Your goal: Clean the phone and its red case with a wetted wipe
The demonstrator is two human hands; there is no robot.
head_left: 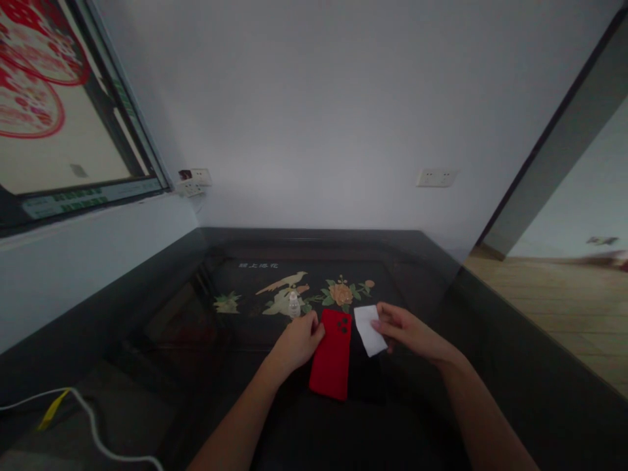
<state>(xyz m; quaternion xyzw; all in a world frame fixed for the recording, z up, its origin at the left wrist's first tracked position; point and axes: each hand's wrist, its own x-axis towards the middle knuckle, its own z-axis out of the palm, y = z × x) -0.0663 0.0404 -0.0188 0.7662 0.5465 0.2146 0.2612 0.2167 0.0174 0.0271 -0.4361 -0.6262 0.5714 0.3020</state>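
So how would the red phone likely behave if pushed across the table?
The red phone probably stays stiff, judging by its straight edges. Its flat, slab-like shape makes rolling unlikely. It may slide easily, since the dark table looks glossy and reflective.

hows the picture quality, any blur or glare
Head view: dim overall, with the corners darker and softer; head view: faint reflections on the glossy black table; head view: the window frame leans, wide-angle fashion; head view: the red phone reads clearly, but the small clear bottle looks too soft for detail
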